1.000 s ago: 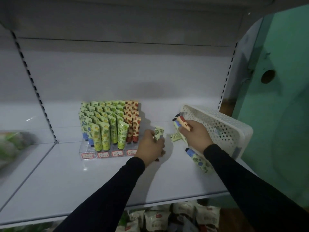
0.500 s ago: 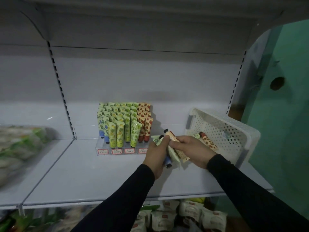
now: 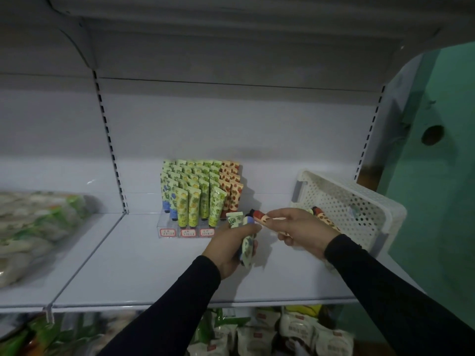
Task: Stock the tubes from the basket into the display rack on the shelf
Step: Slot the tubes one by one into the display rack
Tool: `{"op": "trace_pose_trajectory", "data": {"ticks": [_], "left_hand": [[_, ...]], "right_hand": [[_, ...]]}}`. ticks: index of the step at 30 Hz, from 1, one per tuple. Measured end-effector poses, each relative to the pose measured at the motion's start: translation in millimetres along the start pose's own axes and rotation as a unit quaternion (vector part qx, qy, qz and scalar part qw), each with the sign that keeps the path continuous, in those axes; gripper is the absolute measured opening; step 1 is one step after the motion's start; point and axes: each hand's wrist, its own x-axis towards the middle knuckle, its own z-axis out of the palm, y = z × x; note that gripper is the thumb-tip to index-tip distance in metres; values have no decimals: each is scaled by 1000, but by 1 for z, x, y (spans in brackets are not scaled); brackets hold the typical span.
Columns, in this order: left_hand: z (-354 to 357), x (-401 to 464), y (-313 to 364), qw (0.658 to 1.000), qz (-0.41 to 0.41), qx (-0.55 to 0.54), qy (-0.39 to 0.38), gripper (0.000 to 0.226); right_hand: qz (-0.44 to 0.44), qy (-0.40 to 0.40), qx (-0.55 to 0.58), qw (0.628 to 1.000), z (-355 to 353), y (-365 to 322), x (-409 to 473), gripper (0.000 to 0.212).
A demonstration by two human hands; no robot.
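Right now my left hand [image 3: 231, 242] grips a small bunch of tubes [image 3: 247, 246] above the white shelf [image 3: 144, 263], fingers curled round them; a green-patterned one pokes up at the far side and a blue cap shows beside it. My right hand [image 3: 300, 231] pinches an orange spotted tube [image 3: 264, 218] with a red cap, holding it level with the cap pointing left, almost touching the bunch. To the far left of both hands stands the display rack [image 3: 185, 231], a clear stand with red price labels along its near edge, packed with upright tubes: blue at the left, green and yellow in the middle, red-orange at the right. On the right sits the white perforated basket [image 3: 359, 206], tilted, with another orange spotted tube [image 3: 325, 217] lying inside, just behind my right hand. Bagged goods [image 3: 38, 227] lie blurred at the left.
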Motion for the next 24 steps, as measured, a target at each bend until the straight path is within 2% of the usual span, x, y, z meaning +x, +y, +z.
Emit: {"op": "trace_pose_trajectory", "data": {"ticks": [2, 6, 10, 13, 15, 19, 22, 24], "left_hand": [[-8, -1, 3, 1000, -4, 10, 11, 15], [-31, -1, 5, 999, -11, 29, 35, 12], [-50, -15, 13, 997, 23, 66, 33, 25], [-61, -23, 21, 977, 93, 185, 56, 33], [-66, -27, 31, 946, 147, 274, 90, 32], [-65, -29, 63, 842, 245, 461, 137, 37], [-58, -24, 94, 802, 275, 497, 181, 43], [-55, -16, 113, 746, 294, 557, 219, 38]], "right_hand": [[-21, 21, 11, 1000, 2, -1, 1, 31], [-70, 63, 36, 995, 5, -3, 7, 27], [-112, 77, -87, 987, 6, -6, 16, 22], [-143, 98, -140, 975, 9, -9, 24, 38], [-141, 118, -119, 976, 14, -12, 29, 44], [-182, 141, -123, 965, 20, -19, 38, 25], [-215, 134, -154, 955, 23, -22, 43, 16], [-227, 132, -189, 946, 25, -22, 49, 21]]}}
